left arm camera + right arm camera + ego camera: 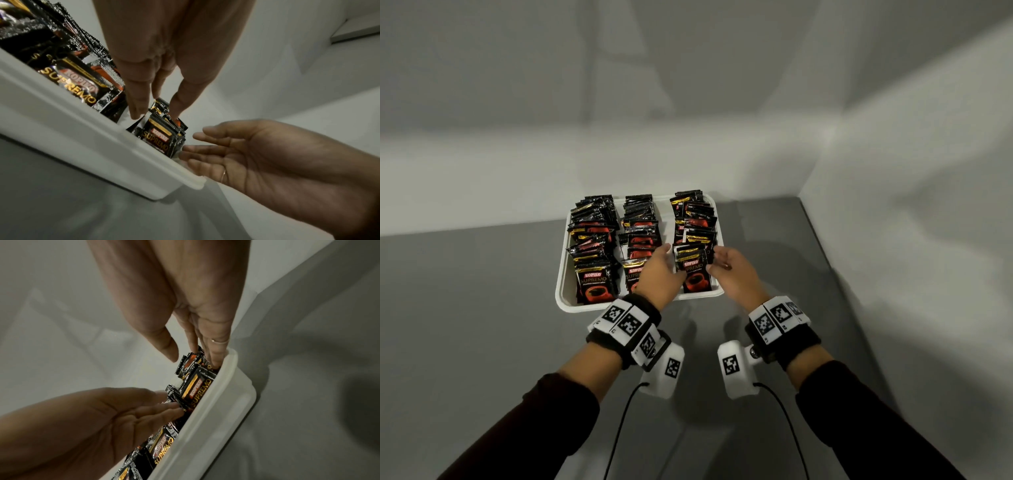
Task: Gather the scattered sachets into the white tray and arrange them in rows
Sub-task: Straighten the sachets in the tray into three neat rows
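The white tray (561,291) holds black Kopiko Supremo sachets standing in three rows: left row (594,246), middle row (640,236), right row (695,226). My two hands flank the near end of the right row, where the front sachet (693,279) faces me. The left hand (672,262) has straight fingers against that row's left side. On the other side, the right hand (717,263) has straight fingers down between the sachets (197,386) and the tray wall (218,408). Neither hand grips anything. In the left wrist view the front sachet (159,138) sits between both hands.
The tray stands on a grey table (482,325) near its far edge, against a white wall (688,154). Another white wall (911,222) closes the table's right side. Cables (619,428) trail from the wrist cameras toward me.
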### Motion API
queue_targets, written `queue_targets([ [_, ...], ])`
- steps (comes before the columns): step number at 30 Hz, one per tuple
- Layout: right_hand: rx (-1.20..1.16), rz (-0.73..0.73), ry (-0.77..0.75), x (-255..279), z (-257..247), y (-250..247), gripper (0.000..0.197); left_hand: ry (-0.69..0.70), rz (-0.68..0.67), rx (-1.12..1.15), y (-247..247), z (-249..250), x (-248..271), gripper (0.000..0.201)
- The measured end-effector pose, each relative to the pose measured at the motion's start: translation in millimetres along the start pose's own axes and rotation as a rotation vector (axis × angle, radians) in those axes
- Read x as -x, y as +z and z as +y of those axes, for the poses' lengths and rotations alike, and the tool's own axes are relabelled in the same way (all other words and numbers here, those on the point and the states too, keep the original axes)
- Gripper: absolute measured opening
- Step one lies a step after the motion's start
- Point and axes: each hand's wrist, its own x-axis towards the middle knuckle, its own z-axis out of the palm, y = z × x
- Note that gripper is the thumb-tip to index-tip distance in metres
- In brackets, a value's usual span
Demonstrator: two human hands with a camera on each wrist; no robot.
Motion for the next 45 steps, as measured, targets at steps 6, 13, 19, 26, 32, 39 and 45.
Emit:
queue_targets([
  [6, 0.075, -0.080, -0.034, -1.6, -12.9, 7.0, 0.023, -0.072, -0.129, -0.182, 6.3, 3.5, -14.9, 0.038],
  [13, 0.101, -0.126, 0.017, -3.0, -16.0, 11.6, 0.033, -0.039, -0.153, -0.192, 13.4, 1.1, -20.1, 0.026],
  [19, 0.171, -0.033, -0.068, 10.6, -22.5, 14.9, 0.040, 0.004, -0.162, -0.183, -8.9, -4.9, -7.3, 0.034],
  [26, 0.022, 0.008, -0.113, 23.8, -31.5, 53.4, 0.048, 0.014, 0.126, -0.016, -67.8, -43.6, 29.8, 0.029],
  [32, 0.082, -0.176, 0.000, 17.8, -36.7, 85.7, 0.045, -0.034, 0.005, -0.223, -72.2, -49.7, 30.2, 0.027],
  [39, 0.081, -0.183, 0.074, -2.2, -46.0, 95.0, 0.028, -0.081, -0.205, -0.212, -70.0, -36.0, 0.6, 0.017],
  [45, -0.267, -0.199, 0.211, -10.4, -40.0, 94.6, 0.051, -0.266, -0.207, 0.169, -56.6, -36.1, -17.9, 0.024],
])
